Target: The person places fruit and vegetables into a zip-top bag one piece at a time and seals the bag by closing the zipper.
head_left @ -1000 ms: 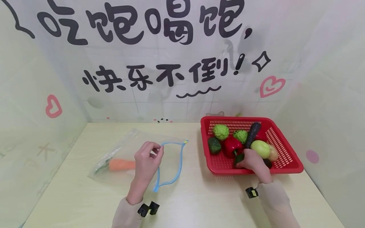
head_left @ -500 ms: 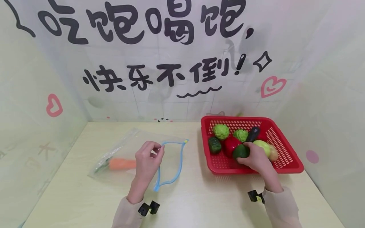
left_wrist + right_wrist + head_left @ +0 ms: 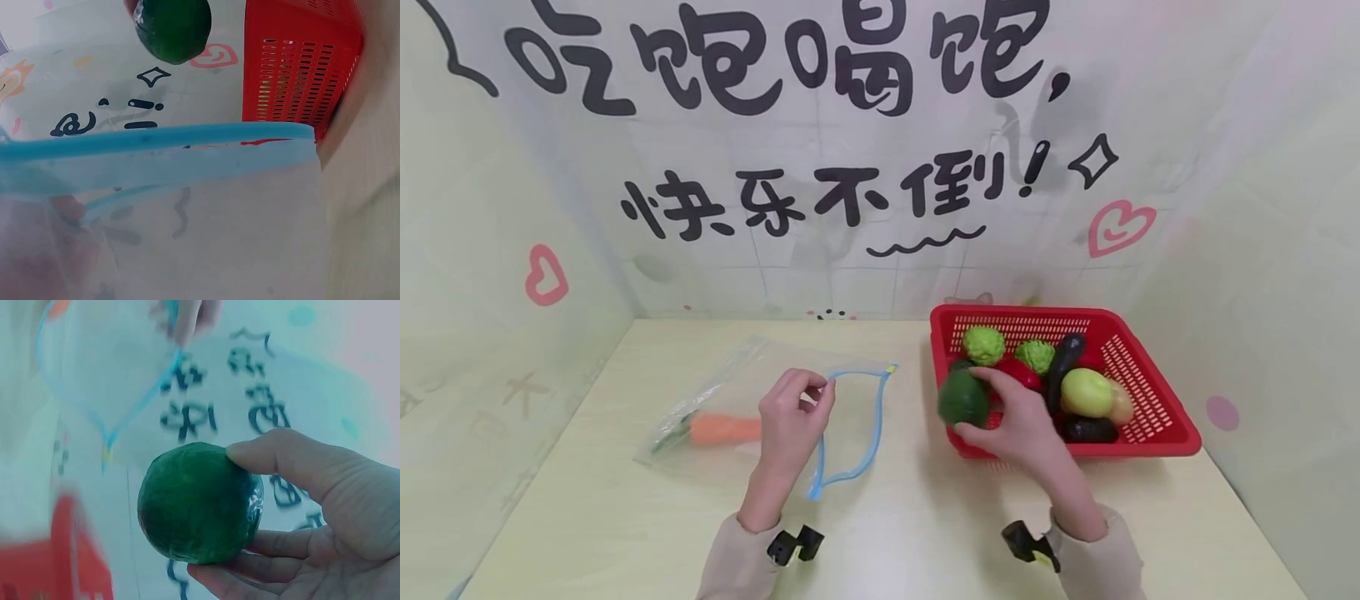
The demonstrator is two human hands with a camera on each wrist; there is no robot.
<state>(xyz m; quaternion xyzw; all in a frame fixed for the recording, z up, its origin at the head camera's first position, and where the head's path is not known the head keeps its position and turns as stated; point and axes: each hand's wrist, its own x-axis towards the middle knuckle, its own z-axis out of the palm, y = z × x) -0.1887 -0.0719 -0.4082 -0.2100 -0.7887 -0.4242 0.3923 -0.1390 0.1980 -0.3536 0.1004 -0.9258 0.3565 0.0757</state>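
A round dark green vegetable (image 3: 962,398) is gripped between the thumb and fingers of the right hand (image 3: 1018,417), over the left edge of the red basket (image 3: 1067,452). In the right wrist view the green vegetable (image 3: 199,503) fills the grasp of the right hand (image 3: 312,531). The left hand (image 3: 793,421) pinches the blue-edged mouth (image 3: 877,425) of a clear plastic bag (image 3: 737,375), which stands apart. Inside the bag lies an orange carrot (image 3: 722,428) with a green top. The left wrist view shows the bag's blue rim (image 3: 156,136) close up.
The basket holds green leafy balls (image 3: 983,345), a red pepper (image 3: 1021,372), a dark eggplant (image 3: 1063,367), a pale green round vegetable (image 3: 1086,392) and a dark piece (image 3: 1088,429). A printed wall (image 3: 820,283) stands behind the table (image 3: 887,550).
The right hand took hold of the green vegetable in the basket, raised it and carried it left to the basket's edge. The left hand has barely moved.
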